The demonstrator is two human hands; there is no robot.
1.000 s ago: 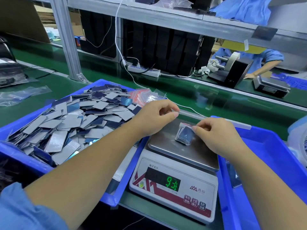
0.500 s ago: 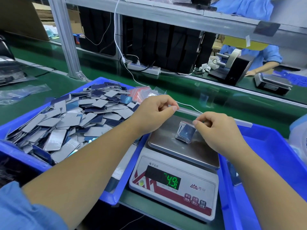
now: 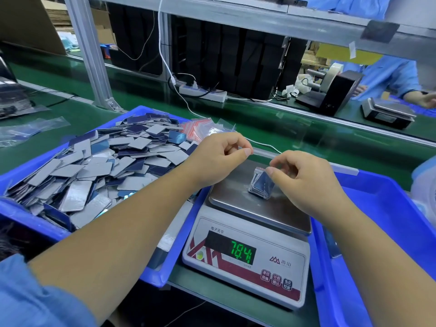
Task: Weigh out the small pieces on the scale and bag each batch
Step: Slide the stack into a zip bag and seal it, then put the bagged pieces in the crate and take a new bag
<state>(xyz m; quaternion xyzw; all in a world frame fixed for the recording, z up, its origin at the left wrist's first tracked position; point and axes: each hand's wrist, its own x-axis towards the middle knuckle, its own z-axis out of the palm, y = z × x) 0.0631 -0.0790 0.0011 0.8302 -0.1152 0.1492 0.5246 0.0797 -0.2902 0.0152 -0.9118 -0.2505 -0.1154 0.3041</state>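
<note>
A small clear bag of pieces (image 3: pixel 259 187) stands on the steel pan of the digital scale (image 3: pixel 236 201), whose green display (image 3: pixel 243 252) reads 78.4. My right hand (image 3: pixel 304 182) pinches the bag's top right edge between thumb and forefinger. My left hand (image 3: pixel 219 159) hovers just left of the bag with its fingers curled and thumb against forefinger; nothing shows between them. A heap of flat grey and dark blue pieces (image 3: pixel 94 166) fills the blue bin (image 3: pixel 35 220) on the left.
Empty red-striped zip bags (image 3: pixel 200 129) lie at the bin's far corner. A second blue bin (image 3: pixel 389 220) sits right of the scale. Beyond the green belt are a power strip (image 3: pixel 203 92), a tape dispenser (image 3: pixel 330 90), another scale (image 3: pixel 387 112) and another person's hand (image 3: pixel 427 100).
Both hands rose slightly and drew a little apart over the bag. The scale reading went from 93 to 49 to 78.4. The bag stays on the pan.
</note>
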